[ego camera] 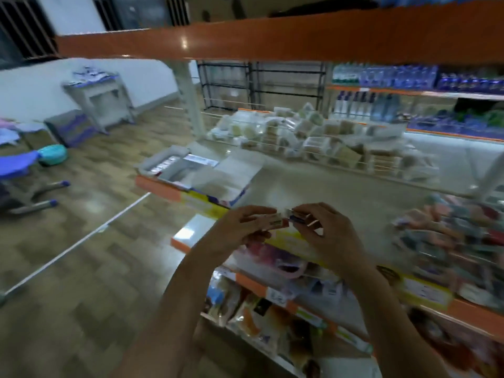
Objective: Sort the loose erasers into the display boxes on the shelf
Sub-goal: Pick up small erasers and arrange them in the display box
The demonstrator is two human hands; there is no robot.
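I'm holding a small stack of erasers (272,221) in my left hand (242,227), fingers curled round it, just near of the shelf (313,186) front edge. My right hand (327,227) is pinching a dark-sleeved eraser (298,216) at fingertips, touching the stack's right end. Open display boxes (196,173) are sitting on the shelf to the far left, well apart from my hands. A wire basket (313,140) of packets is lying farther back; blurred mixed goods are piling at right. Both forearms are reaching up from the near edge, wrists angling inward.
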